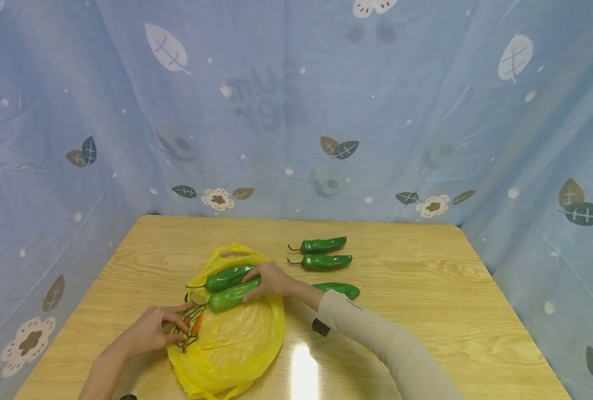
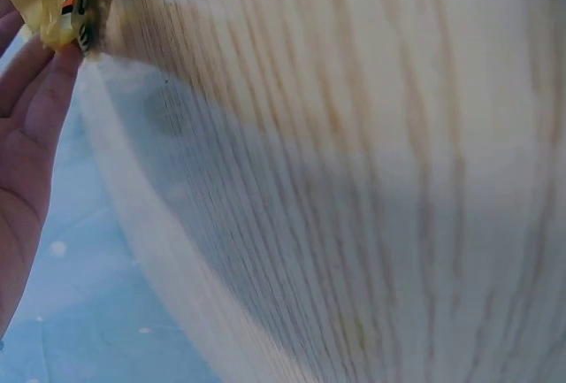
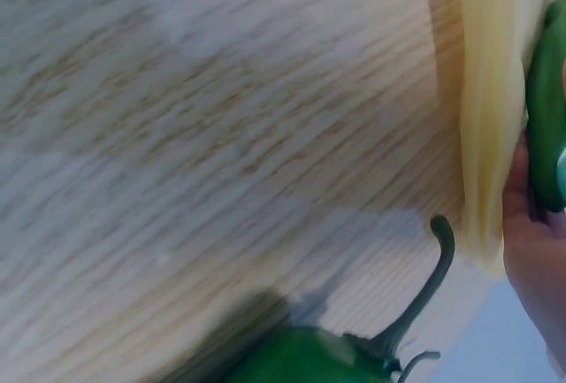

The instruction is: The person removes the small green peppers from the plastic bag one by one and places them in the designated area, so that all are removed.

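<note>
Nearest, at the table's front, the long off-white sleeve (image 1: 396,344) is covering my right forearm, and my bare left hand (image 1: 153,330) is working at the left edge of a thin, crinkled yellow plastic bag (image 1: 241,339). Left fingers: narrow, pinching the plastic beside its orange-and-black printed patch (image 1: 193,325); the left wrist view is showing the same pinch. A little farther, my right hand (image 1: 272,279) is reaching across the bag; its thumb and fingers are curling round the blunt end of a long, glossy, lighter green pepper (image 1: 228,297), whose stem is pointing toward my left fingers. A darker glossy green pepper (image 1: 226,278) is lying just beyond it, nearly parallel. Both are lying within the bag's outline; I cannot tell how deep inside the plastic they are sitting. Step in hand, as I am judging it: handling the gripped pepper at the bag while the left hand is steadying the edge. The next move is probably calling for a firm right grip and a well-spread edge, so that the stem is not snagging. Right of the bag, a third green pepper (image 1: 338,289) is lying partly behind my forearm. Farther back, two slim dark green peppers, the nearer (image 1: 326,261) and the farther (image 1: 323,244), are lying side by side, apart, on the pale wood-grain table (image 1: 416,311). Behind everything, a blue leaf-and-flower-printed curtain (image 1: 296,111) is hanging.
</note>
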A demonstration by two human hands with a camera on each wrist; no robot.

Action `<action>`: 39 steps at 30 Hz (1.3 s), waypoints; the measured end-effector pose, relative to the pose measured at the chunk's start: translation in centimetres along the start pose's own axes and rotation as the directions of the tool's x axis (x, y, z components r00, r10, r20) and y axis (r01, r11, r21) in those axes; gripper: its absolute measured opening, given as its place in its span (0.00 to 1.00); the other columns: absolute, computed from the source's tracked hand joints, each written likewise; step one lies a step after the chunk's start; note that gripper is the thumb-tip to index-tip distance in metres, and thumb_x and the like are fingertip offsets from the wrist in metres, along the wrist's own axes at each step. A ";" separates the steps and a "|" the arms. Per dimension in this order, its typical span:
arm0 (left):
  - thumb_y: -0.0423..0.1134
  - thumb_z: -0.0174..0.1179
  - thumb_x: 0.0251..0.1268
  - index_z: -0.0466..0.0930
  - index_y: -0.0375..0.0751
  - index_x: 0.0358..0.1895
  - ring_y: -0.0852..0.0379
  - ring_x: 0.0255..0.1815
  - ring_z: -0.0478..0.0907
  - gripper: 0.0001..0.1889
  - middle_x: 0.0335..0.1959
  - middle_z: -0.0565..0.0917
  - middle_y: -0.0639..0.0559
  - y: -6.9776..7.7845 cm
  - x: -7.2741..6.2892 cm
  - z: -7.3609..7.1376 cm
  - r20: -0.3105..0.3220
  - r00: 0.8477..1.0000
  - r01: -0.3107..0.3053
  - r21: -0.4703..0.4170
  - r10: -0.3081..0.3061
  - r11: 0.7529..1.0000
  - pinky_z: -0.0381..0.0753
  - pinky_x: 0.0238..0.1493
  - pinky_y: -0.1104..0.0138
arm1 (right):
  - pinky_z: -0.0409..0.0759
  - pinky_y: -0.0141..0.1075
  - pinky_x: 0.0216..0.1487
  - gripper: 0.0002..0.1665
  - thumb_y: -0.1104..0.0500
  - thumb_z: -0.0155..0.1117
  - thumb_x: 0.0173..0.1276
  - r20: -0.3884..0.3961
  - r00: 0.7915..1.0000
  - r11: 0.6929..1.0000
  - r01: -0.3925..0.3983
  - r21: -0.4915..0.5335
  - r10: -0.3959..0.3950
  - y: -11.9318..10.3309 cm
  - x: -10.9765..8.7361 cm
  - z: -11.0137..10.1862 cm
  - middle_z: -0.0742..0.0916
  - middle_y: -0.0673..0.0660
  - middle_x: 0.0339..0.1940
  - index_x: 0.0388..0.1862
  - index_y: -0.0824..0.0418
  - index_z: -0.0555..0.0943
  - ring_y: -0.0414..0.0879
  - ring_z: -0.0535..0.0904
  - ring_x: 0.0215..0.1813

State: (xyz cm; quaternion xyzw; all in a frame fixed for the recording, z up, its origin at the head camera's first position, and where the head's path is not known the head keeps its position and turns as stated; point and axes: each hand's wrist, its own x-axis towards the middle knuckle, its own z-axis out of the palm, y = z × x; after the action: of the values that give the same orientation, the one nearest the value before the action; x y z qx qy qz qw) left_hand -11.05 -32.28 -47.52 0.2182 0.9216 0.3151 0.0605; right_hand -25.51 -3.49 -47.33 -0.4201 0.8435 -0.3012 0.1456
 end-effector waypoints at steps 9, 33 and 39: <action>0.43 0.71 0.53 0.87 0.56 0.34 0.35 0.55 0.75 0.05 0.61 0.75 0.34 0.2 0.4 0.0 0.026 1.000 0.008 -0.050 -0.007 0.999 0.81 0.49 0.58 | 0.76 0.29 0.41 0.24 0.52 0.75 0.56 -0.066 0.996 0.987 -0.046 0.155 0.057 0.6 -2.8 -1.9 0.85 0.56 0.52 0.50 0.60 0.84 0.37 0.74 0.31; 0.43 0.70 0.53 0.88 0.54 0.35 0.31 0.53 0.74 0.06 0.60 0.74 0.31 -0.2 -0.2 0.1 0.005 1.000 -0.022 -0.052 0.022 0.998 0.82 0.47 0.55 | 0.83 0.39 0.46 0.26 0.69 0.71 0.58 -0.410 0.909 0.793 0.191 0.578 0.080 -2.3 -12.7 -3.8 0.81 0.64 0.56 0.57 0.69 0.78 0.43 0.82 0.44; 0.42 0.70 0.53 0.88 0.55 0.35 0.33 0.52 0.76 0.06 0.59 0.75 0.31 -0.3 -0.2 0.1 -0.011 0.999 -0.043 -0.042 0.043 0.998 0.80 0.46 0.72 | 0.82 0.36 0.47 0.27 0.68 0.71 0.57 -0.447 0.892 0.769 0.242 0.591 0.062 -2.6 -15.1 -3.4 0.80 0.69 0.56 0.56 0.72 0.77 0.42 0.82 0.48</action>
State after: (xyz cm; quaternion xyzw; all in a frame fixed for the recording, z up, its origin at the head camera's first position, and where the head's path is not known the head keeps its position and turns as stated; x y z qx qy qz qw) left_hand -10.97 -32.46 -47.80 0.2349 0.9102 0.3368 0.0538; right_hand -16.43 8.66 -43.14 -0.3079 0.6810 -0.6609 0.0681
